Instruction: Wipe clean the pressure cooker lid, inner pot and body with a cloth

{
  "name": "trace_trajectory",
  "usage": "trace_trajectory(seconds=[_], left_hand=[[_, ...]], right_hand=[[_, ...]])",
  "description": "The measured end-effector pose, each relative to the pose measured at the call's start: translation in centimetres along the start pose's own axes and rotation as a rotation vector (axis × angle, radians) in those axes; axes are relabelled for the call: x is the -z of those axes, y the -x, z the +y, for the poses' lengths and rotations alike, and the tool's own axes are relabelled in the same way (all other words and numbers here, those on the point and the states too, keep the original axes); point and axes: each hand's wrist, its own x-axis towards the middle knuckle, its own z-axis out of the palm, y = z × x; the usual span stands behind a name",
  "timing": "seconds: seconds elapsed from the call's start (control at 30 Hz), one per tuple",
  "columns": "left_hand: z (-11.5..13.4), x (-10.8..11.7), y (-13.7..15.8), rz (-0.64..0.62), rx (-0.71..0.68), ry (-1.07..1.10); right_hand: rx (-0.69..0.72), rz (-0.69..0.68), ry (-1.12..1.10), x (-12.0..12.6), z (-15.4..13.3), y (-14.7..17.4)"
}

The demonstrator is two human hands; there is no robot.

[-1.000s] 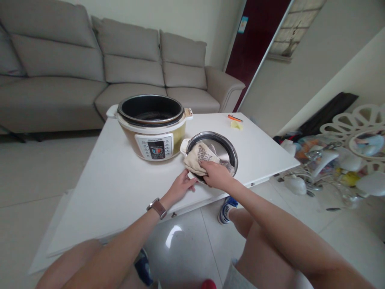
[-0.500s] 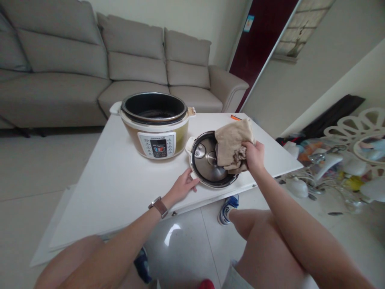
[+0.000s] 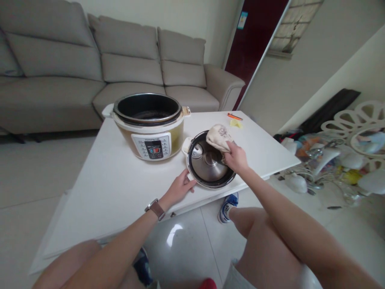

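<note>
An upturned pressure cooker lid (image 3: 207, 170) lies on the white table, its metal inner face and black sealing ring showing. At its near left edge, my left hand (image 3: 180, 186) grips the rim between thumb and fingers; the fingertips are partly hidden. My right hand (image 3: 237, 157) is closed on a bunched beige cloth (image 3: 219, 135), which lies against the far right part of the lid and covers some of the ring. Left of the lid stands the open electric pressure cooker (image 3: 153, 146), with a black inner pot (image 3: 147, 108) and a control panel facing me.
On the white table (image 3: 120, 192), an orange-handled tool (image 3: 234, 117) and a small yellow piece (image 3: 236, 123) lie at the far right. A grey sofa (image 3: 129, 72) stands behind. Lamp parts and bags (image 3: 331, 164) crowd the floor at the right.
My right hand has moved the cloth left and bunched it smaller, so more of the lid's right side shows. The yellow piece has come into sight. My left hand stays at the rim.
</note>
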Motion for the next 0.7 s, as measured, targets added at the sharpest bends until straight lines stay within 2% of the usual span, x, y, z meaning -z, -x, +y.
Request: trace_trajectory(seconds=[0.07,0.13,0.4,0.5,0.63,0.7], left_hand=[[0.1,0.0,0.0,-0.004,0.009,-0.006],[0.2,0.0,0.0,-0.005,0.026,0.010],[-0.1,0.0,-0.2,0.003,0.045,0.070],[-0.3,-0.1,-0.4,0.008,0.056,0.077],[-0.7,-0.2,-0.6,0.023,0.069,0.134],[-0.9,-0.2,-0.6,0.027,0.062,0.124]], right_hand=[[0.012,-0.166,0.102,-1.3,-0.4,-0.1],[0.028,-0.257,0.163,-2.2,-0.8,-0.2],[0.080,-0.338,0.131,-2.3,-2.1,0.1],[0.123,-0.423,0.005,-2.1,-3.0,0.6],[0.205,-0.680,-0.358,-2.2,-3.4,1.0],[0.137,-0.727,-0.559,-2.2,-3.0,0.8]])
